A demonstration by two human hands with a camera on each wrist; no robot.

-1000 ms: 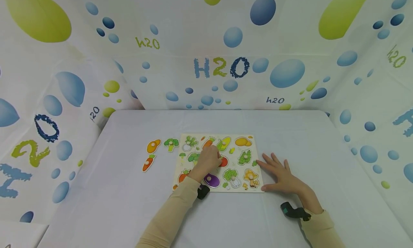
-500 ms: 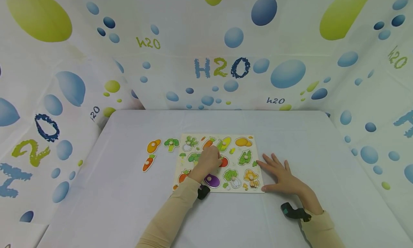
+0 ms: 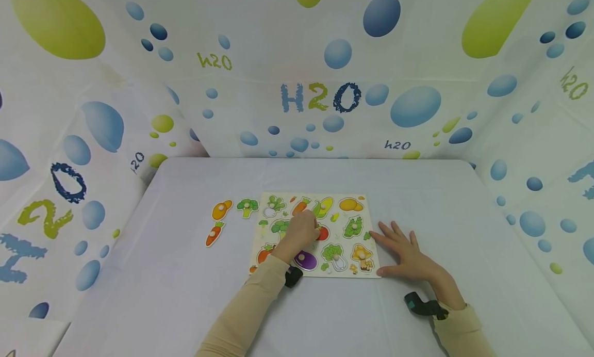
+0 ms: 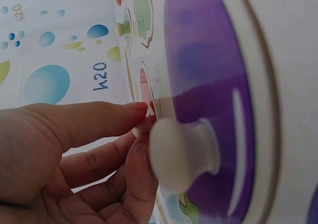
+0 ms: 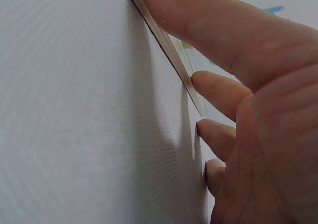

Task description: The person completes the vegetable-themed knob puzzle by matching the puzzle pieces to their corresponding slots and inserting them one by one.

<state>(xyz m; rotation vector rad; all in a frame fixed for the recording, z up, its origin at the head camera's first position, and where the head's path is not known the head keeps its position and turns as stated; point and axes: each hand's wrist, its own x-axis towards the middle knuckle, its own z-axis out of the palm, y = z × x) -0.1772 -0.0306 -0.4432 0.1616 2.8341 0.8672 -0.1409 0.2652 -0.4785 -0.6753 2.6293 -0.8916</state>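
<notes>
A vegetable puzzle board [image 3: 290, 245] lies flat on the white table. My left hand [image 3: 299, 234] reaches over its middle, and its thumb and fingers pinch the pale knob of the red tomato piece [image 3: 322, 233], which the hand partly covers. In the left wrist view that knob [image 4: 141, 128] shows between thumb and fingertips, and the purple eggplant piece [image 4: 208, 100] with its own knob stands close in front. My right hand [image 3: 408, 256] is spread at the board's right edge; its thumb and a fingertip touch that edge, as the right wrist view shows at the board's side [image 5: 166, 47].
Left of the board lie three loose knobbed pieces: a potato [image 3: 219, 211], a broccoli [image 3: 248, 207] and a carrot [image 3: 214, 235]. Corn [image 3: 325, 207], cabbage [image 3: 335, 256] and mushroom [image 3: 362, 256] pieces sit in the board. A patterned curtain [image 3: 250, 109] hangs behind the table.
</notes>
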